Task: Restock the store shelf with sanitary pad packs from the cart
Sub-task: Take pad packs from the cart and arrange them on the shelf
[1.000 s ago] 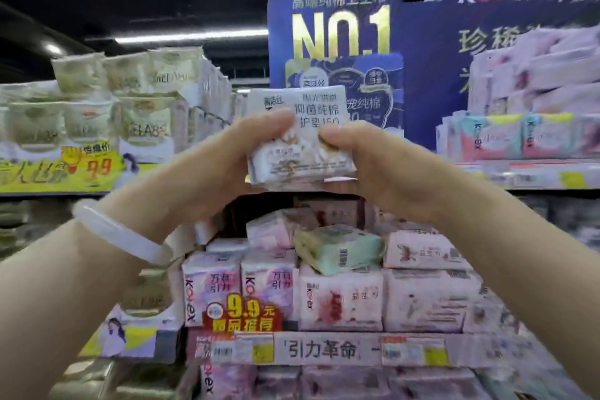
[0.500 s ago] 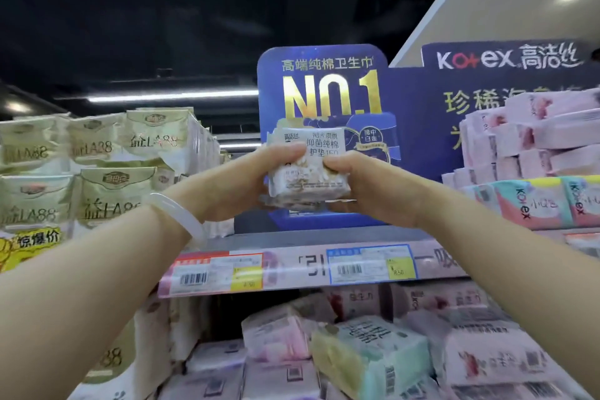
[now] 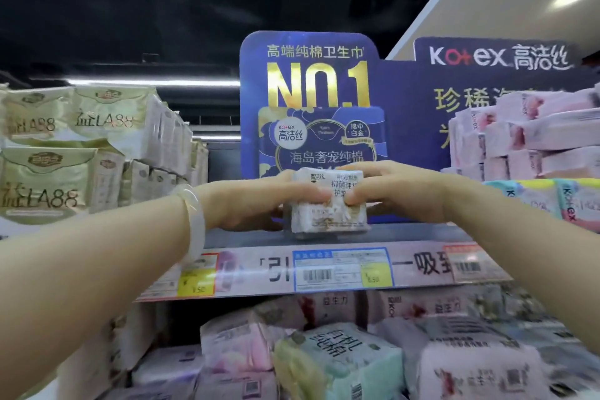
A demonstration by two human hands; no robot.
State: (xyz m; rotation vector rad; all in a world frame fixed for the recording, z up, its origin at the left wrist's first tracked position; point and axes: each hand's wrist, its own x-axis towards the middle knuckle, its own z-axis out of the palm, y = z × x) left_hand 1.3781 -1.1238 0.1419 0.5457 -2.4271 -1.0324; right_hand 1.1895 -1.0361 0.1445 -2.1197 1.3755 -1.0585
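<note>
The white pad pack [image 3: 329, 204] sits on the top shelf [image 3: 246, 239], between the left hand [image 3: 259, 201] and right hand [image 3: 396, 191], both pinching its front and sides.

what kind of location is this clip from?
Most likely a supermarket or drugstore aisle for sanitary pads. Shelf edge carries barcoded price tags, a blue Kotex promo sign stands behind, and stacked pink packs fill the right. Both hands hold a white pack at the shelf.
</note>
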